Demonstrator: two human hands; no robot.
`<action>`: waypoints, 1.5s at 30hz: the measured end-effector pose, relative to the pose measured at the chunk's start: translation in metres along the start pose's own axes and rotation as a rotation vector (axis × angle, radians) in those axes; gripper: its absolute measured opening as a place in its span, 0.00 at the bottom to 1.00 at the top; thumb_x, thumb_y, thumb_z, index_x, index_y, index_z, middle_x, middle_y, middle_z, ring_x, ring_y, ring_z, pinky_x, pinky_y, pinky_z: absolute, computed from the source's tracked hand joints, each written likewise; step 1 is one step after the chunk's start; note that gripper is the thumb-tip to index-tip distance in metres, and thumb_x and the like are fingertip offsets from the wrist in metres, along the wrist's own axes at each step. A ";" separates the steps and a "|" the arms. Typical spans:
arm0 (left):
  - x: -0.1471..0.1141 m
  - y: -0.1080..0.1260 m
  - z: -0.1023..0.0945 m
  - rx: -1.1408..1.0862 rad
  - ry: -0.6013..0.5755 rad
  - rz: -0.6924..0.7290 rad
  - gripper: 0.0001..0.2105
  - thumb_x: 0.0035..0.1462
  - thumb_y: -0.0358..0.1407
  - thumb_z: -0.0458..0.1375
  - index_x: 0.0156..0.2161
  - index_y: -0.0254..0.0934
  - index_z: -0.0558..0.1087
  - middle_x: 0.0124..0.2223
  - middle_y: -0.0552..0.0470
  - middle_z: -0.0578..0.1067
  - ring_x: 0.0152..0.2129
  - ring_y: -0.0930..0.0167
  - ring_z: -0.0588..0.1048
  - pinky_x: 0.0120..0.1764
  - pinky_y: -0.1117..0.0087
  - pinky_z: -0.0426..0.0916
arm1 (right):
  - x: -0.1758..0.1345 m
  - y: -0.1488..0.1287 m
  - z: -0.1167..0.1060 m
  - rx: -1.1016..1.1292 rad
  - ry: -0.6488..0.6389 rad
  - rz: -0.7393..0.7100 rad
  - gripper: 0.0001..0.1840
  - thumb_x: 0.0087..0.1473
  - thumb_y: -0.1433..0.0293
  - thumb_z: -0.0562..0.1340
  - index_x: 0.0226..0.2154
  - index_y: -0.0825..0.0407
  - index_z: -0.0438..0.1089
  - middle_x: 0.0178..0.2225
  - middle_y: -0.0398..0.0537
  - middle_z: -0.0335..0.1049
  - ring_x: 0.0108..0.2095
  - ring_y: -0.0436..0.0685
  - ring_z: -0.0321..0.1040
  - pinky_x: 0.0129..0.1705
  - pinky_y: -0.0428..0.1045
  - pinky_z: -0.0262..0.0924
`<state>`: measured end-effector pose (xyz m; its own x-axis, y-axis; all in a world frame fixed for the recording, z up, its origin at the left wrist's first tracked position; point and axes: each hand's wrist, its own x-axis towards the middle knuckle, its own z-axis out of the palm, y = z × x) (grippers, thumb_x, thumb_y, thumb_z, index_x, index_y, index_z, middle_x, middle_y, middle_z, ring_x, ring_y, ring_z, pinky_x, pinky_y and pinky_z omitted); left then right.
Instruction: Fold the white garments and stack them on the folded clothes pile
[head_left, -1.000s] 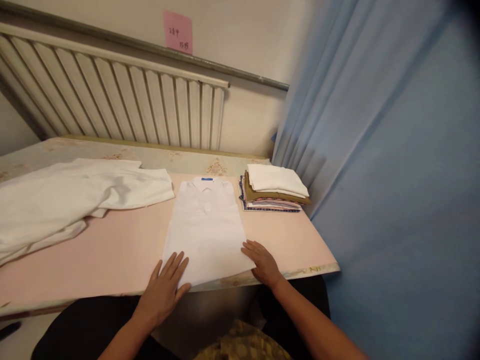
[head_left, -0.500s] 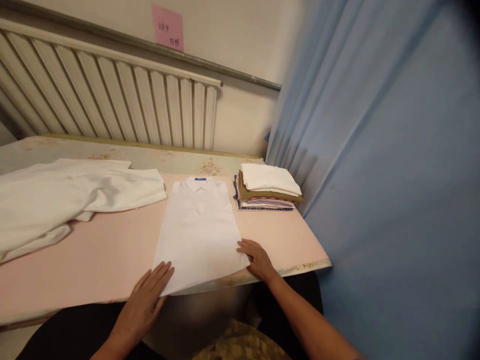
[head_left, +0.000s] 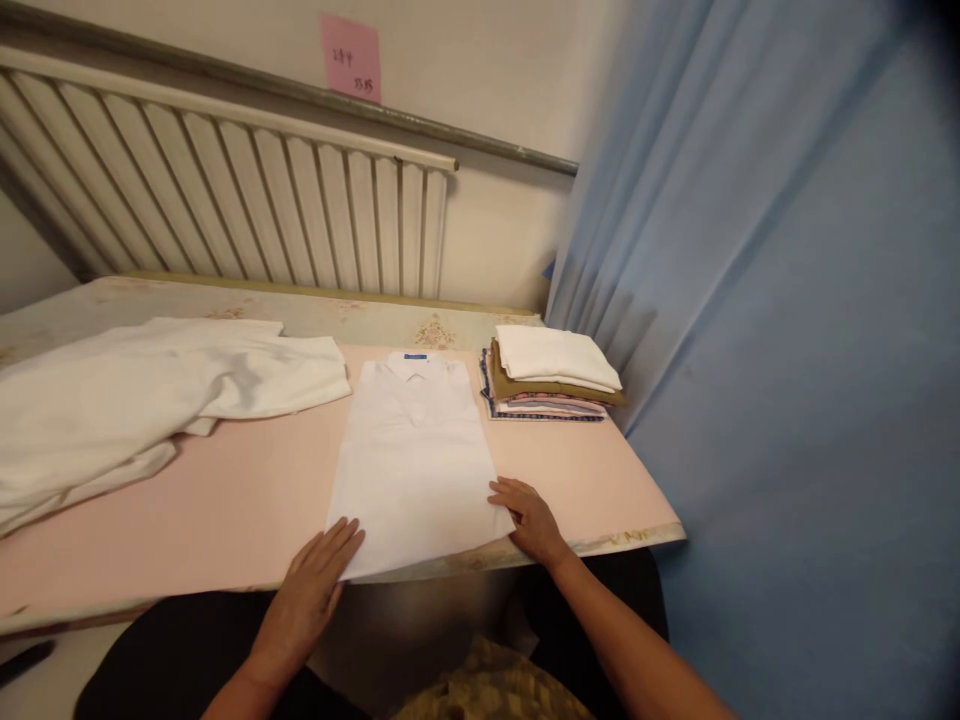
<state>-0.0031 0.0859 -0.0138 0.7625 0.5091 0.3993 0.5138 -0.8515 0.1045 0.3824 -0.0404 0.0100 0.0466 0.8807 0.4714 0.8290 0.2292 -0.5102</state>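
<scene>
A white collared shirt [head_left: 416,460], folded into a neat rectangle, lies flat with its collar pointing away from me and a blue label at the neck. My left hand [head_left: 319,570] rests flat on its near left corner, fingers stretched out. At the near right corner, my right hand [head_left: 531,518] touches the shirt's edge with its fingers extended; its thumb is partly hidden. Neither hand lifts the cloth.
A loosely spread white garment [head_left: 172,400] lies to the left. Back right stands a stack of folded clothes [head_left: 559,360], white on top, beside a blue curtain [head_left: 787,380]. A radiator [head_left: 300,200] lines the wall behind the pink-covered table [head_left: 225,510].
The view has shifted slightly, so everything appears a little further right. Both hands stay at the shirt's near corners, and the shirt keeps its shape.
</scene>
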 end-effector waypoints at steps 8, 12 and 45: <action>-0.002 0.009 -0.004 0.096 -0.026 0.008 0.36 0.49 0.16 0.43 0.64 0.39 0.56 0.65 0.48 0.61 0.64 0.67 0.53 0.61 0.58 0.55 | -0.005 0.003 0.001 -0.029 -0.041 -0.028 0.24 0.49 0.78 0.58 0.48 0.45 0.72 0.54 0.47 0.69 0.57 0.61 0.61 0.58 0.63 0.56; -0.002 0.013 -0.006 0.130 -0.032 0.013 0.34 0.51 0.17 0.44 0.64 0.37 0.57 0.64 0.47 0.62 0.64 0.66 0.54 0.61 0.58 0.55 | -0.006 0.003 0.003 -0.043 -0.037 -0.023 0.20 0.52 0.75 0.58 0.47 0.45 0.73 0.53 0.47 0.69 0.57 0.61 0.62 0.58 0.63 0.56; 0.043 -0.068 -0.008 -0.016 0.009 0.000 0.26 0.61 0.33 0.49 0.64 0.46 0.57 0.66 0.49 0.60 0.63 0.63 0.56 0.59 0.59 0.60 | 0.027 0.018 -0.001 -0.190 -0.149 -0.310 0.27 0.59 0.74 0.51 0.60 0.47 0.60 0.61 0.50 0.59 0.64 0.60 0.49 0.60 0.62 0.54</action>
<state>-0.0082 0.1650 0.0039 0.7589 0.5076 0.4079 0.5072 -0.8536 0.1187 0.3993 -0.0130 0.0138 -0.2916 0.8356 0.4655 0.8803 0.4248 -0.2111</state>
